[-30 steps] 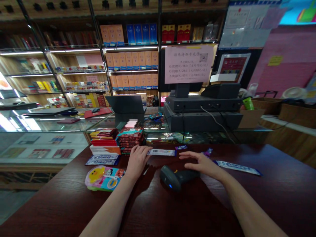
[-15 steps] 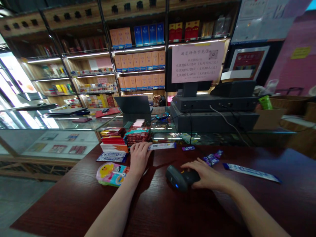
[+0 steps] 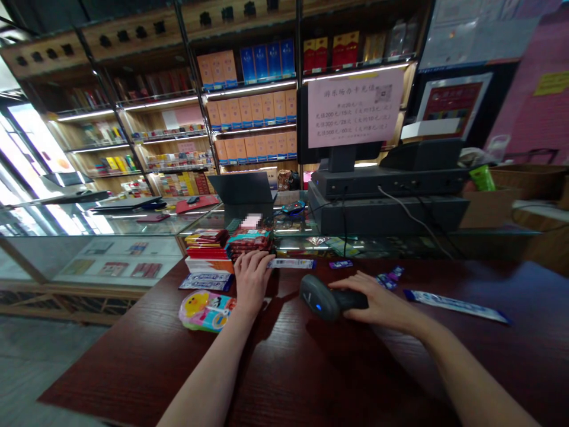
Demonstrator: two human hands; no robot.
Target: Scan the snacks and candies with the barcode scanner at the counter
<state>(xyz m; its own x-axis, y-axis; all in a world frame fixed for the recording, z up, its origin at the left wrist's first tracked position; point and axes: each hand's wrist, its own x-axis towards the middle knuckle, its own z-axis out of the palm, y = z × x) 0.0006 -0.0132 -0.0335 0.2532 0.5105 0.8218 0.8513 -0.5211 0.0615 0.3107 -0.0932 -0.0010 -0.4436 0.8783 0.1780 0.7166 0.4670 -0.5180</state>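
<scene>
Right hand (image 3: pixel 382 302) wrapped around the handle of a dark barcode scanner (image 3: pixel 320 296), fingers closed on it, scanner head pointing left with a small blue light showing on its face and held low over the dark red wooden bench (image 3: pixel 311 379). Left hand (image 3: pixel 251 277) laid flat, palm down, fingers loosely spread and clamped on nothing, fingertips touching the near end of a long white and blue wrapped strip (image 3: pixel 291 263) lying crosswise on the bench. Just left of that hand, a stack of red and white flat packs (image 3: pixel 207 252) beside a stack of teal and red packs (image 3: pixel 249 240), both at the far edge of the bench against a glass display case (image 3: pixel 111 237). In front of the stacks, a flat blue and white packet (image 3: pixel 205 281), and nearer still a round blister pack with a yellow duck (image 3: pixel 205 309), close beside the left wrist. Beyond the scanner, a small purple wrapped sweet (image 3: pixel 341 264); right of it a few more purple wrappers (image 3: pixel 390 277) just past the right knuckles. Further right, well apart from both hands, a 2nd long white strip packet (image 3: pixel 456 305). Behind the bench, a black till unit (image 3: pixel 386 198) with a pink notice (image 3: pixel 353 107) fixed above it, a dark laptop (image 3: pixel 242 188) on the glass, and lit shelves of orange and blue boxes (image 3: pixel 253 107).
</scene>
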